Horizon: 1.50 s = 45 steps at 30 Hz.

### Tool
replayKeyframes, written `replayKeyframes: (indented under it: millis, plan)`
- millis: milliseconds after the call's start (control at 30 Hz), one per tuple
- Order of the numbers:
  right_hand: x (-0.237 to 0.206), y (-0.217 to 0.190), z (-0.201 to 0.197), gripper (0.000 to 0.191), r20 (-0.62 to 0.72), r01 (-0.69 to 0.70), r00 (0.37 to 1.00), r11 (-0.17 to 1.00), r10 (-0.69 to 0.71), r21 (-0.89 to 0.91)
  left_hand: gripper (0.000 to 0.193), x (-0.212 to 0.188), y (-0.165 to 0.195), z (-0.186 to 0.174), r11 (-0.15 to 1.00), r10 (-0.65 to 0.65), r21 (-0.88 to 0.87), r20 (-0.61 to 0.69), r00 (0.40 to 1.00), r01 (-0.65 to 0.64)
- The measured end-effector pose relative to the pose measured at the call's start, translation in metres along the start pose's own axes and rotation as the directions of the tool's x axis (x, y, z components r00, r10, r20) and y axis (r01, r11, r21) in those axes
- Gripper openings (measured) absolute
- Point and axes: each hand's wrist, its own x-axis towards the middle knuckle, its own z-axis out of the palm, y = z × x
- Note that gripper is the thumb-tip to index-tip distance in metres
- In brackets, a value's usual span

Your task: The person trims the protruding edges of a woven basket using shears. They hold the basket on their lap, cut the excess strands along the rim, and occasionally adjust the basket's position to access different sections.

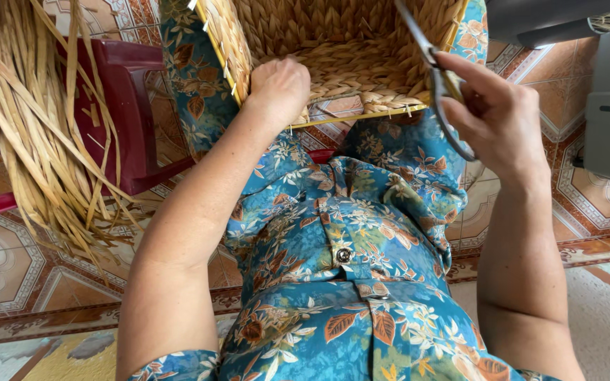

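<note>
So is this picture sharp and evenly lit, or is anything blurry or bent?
Head view: soft, even daylight, no glare; the left hand, woven basket and right hand holding scissors look sharp; the wide lens stretches the forearms near the bottom edge.

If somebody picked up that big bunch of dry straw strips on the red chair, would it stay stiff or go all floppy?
Probably floppy: the dry straw strips already droop over the red chair and hang toward the floor. They look thin and flat, so likely light. Loose ends splay out, so a few might slip free when lifted.
</note>
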Motion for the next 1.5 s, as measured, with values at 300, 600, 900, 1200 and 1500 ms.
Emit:
replayKeyframes:
  millis: [300, 600, 900, 1200, 1500]
  plan:
    - [-0.055, 0.084, 0.016, 0.054, -0.203, 0.025, 0.962, 0.683, 0.182, 0.73, 0.032, -0.089, 0.03, -0.078, 0.86, 0.023, -0.303, -0.781, 0.624, -0.411]
    - [-0.045, 0.088, 0.039, 0.057, -0.222, 0.041, 0.961, 0.713, 0.164, 0.7, 0.068, -0.069, -0.035, -0.053, 0.841, -0.293, -0.49, -0.77, 0.567, -0.23]
    - [-0.043, 0.083, 0.043, 0.058, -0.158, -0.047, 0.965, 0.734, 0.208, 0.677, 0.063, -0.032, -0.045, -0.026, 0.598, -0.467, -0.712, -0.683, 0.561, -0.368]
    - [-0.052, 0.082, 0.048, 0.055, -0.266, 0.03, 0.928, 0.66, 0.26, 0.751, 0.032, -0.042, 0.014, -0.073, 0.93, -0.211, -0.283, -0.934, 0.29, -0.236]
    - [-0.06, 0.078, 0.059, 0.059, -0.231, 0.04, 0.96, 0.741, 0.157, 0.67, 0.018, 0.104, 0.038, -0.004, 0.965, -0.129, -0.25, -0.184, 0.974, 0.08]
